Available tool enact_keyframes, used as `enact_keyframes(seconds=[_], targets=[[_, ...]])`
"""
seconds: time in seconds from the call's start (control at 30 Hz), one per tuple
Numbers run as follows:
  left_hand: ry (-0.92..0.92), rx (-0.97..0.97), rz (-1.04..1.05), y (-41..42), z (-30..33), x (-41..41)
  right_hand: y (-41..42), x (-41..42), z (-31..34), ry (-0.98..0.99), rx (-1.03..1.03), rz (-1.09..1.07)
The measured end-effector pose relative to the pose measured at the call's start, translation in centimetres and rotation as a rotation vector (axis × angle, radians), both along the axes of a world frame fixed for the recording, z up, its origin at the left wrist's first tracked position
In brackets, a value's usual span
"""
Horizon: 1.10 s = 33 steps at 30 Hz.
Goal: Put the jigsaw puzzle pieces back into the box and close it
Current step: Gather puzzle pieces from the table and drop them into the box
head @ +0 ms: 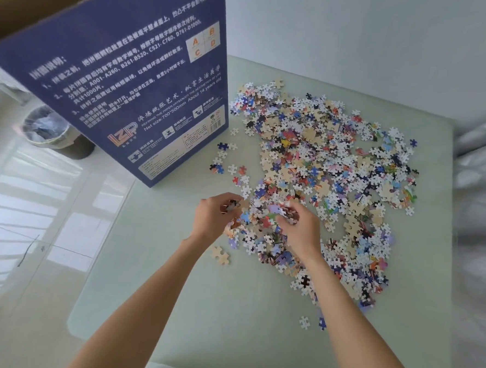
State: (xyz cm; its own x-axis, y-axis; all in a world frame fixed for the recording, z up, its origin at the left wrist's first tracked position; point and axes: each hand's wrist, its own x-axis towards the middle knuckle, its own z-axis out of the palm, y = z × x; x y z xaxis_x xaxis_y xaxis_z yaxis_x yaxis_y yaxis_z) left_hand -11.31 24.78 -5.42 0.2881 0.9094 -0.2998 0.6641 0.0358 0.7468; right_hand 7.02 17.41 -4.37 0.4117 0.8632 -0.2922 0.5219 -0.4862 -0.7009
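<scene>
Blue box [122, 91] marked LZP, both hands gathering puzzle pieces [322, 166]

Pale green table [200, 309]: blue box [145, 92] upright, puzzle pieces [336, 172] scattered.

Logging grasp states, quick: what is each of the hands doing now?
Left hand: closed, holding puzzle pieces.
Right hand: closed, gripping pieces from the pile.

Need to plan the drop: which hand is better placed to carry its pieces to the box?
Probably left: the left hand grips pieces on the side nearer the box; the right hand is farther, over the pile.
</scene>
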Motion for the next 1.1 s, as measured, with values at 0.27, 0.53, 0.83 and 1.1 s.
enact_keyframes(seconds=[0.27,0.53,0.83,1.1], targets=[[-0.292,0.459,0.008,1.6,14.0,-2.0,0.5,0.8,5.5,0.055,0.181,0.060],[-0.302,0.924,0.221,8.1,28.2,-6.8,6.8,-0.1,17.8,0.084,0.472,0.222],[0.194,0.805,0.152,13.7,27.7,-8.9,17.9,-3.2,29.5,0.066,0.772,0.350],[0.250,0.681,0.106,14.6,26.9,-9.1,25.3,-7.6,30.0,-0.060,0.776,0.567]])
